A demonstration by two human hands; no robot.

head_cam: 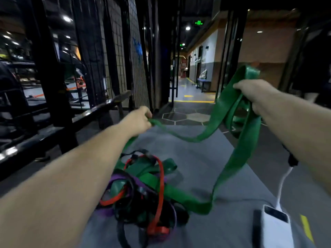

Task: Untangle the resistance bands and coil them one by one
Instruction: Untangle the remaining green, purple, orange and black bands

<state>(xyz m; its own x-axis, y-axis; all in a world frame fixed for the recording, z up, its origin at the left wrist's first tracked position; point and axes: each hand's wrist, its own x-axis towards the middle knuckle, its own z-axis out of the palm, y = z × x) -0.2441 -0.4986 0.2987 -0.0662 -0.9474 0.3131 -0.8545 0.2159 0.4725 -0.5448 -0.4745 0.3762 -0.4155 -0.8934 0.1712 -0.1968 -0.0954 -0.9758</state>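
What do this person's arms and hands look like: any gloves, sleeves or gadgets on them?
Both forearms are bare up to the picture's edge: no sleeves show. The left hand and right hand wear no gloves, and no watch, ring or strap is visible. A white cable hangs below the right forearm.

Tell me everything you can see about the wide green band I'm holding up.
The green band is wide, flat and glossy, rubbery-looking. The right hand grips several gathered loops of it; the left hand pinches another stretch, and it sags between them. One long strand drops to the grey mat and runs into the tangled pile of red, purple and black bands.
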